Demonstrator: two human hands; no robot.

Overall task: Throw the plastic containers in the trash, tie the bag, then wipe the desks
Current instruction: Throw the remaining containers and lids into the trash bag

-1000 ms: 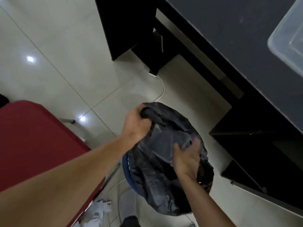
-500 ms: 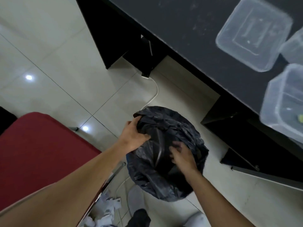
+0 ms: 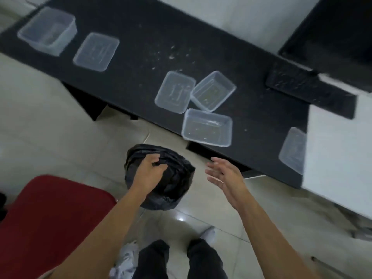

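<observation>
Tiles [image 3: 124, 135] separate trash bag [image 3: 175, 182], gripped by left hand [image 3: 149, 174], from desk edge [image 3: 161, 123].

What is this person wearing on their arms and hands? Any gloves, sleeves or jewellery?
Both the left hand and right hand are bare: no gloves, rings or watch visible. No sleeves cover the left forearm or right forearm. Below: dark trousers, a light shoe.

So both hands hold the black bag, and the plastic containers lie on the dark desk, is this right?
Not quite. Only the left hand holds the black bag; the right hand is open and apart from it, as the head view shows. The plastic containers do lie on the dark desk.
</observation>
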